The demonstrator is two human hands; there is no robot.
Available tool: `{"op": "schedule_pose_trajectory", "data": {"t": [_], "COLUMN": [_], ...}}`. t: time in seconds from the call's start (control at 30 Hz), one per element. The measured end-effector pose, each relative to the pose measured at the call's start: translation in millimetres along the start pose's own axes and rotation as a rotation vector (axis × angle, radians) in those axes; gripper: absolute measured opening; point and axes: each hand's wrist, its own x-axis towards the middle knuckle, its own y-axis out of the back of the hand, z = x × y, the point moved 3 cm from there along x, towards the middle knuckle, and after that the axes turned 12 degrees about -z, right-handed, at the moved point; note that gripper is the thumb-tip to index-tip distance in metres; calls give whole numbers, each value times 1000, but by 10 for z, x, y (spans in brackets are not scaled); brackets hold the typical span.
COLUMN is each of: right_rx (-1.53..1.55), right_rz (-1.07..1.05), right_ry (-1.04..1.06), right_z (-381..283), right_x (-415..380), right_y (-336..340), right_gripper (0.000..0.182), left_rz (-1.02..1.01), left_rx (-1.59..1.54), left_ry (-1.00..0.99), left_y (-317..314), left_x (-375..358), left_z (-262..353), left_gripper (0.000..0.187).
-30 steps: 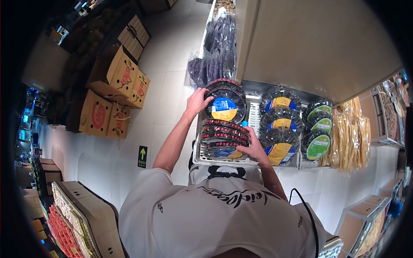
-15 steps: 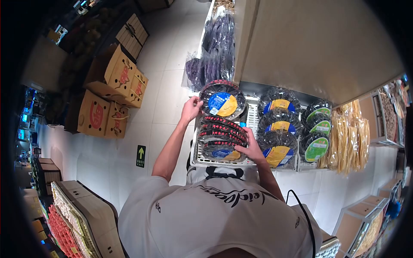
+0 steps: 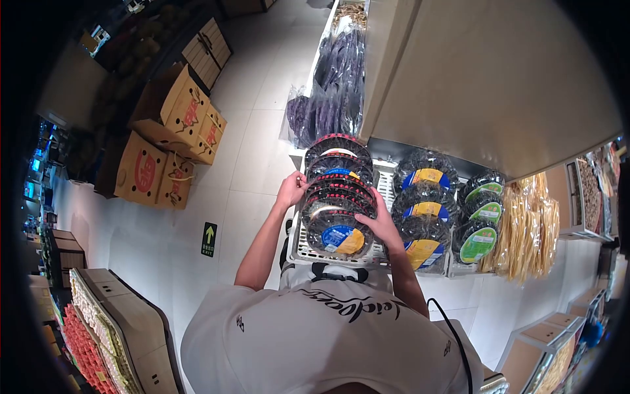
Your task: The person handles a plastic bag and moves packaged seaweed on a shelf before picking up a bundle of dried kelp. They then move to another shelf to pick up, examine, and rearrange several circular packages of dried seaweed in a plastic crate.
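Round packs with red-patterned rims are standing in an overlapping row, tilted, in the white slotted crate; the overlap is probably leaving each label partly readable. Your right hand is curving, partly open, along the row's right side, thumb lying by the front pack's upper edge, likely bracing the row; how firmly it is gripping, I cannot tell. Your left hand is bending its fingers at the left edge, farther back; whether it is pinching a pack, I cannot tell. Opposed placement is presumably squaring the sides. Yellow-and-blue-labelled packs are leaning similarly alongside.
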Motion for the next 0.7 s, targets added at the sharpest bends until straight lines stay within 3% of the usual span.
{"op": "schedule_pose_trajectory", "data": {"t": [0.13, 0.27, 0.4, 0.43, 0.53, 0.57, 0.67, 0.7], "right_rx": [-184, -119, 110, 164, 108, -67, -207, -173], "right_rz": [10, 43, 219, 310, 352, 335, 226, 238], "right_ry": [-171, -222, -242, -194, -238, -258, -335, -322], "right_z": [75, 80, -106, -62, 66, 205, 199, 145], "right_x": [210, 395, 627, 731, 991, 1116, 1301, 1330], "right_y": [137, 239, 411, 469, 611, 660, 617, 574], "right_gripper": [107, 105, 78, 65, 64, 69, 70, 60], "left_rz": [43, -20, -87, -99, -161, -158, -143, -130], "left_rx": [-66, -74, -159, -162, -250, -266, -285, -271], "left_ry": [-63, -70, -117, -150, -159, -171, -217, -241], "left_y": [-4, -29, -53, -59, -63, -63, -111, -124], "left_x": [-65, 33, 28, 12, -117, -166, -235, -245], "left_z": [52, -100, -208, -215, -157, -121, -103, -109], "left_gripper": [39, 45, 42, 41, 39, 40, 41, 40]}}
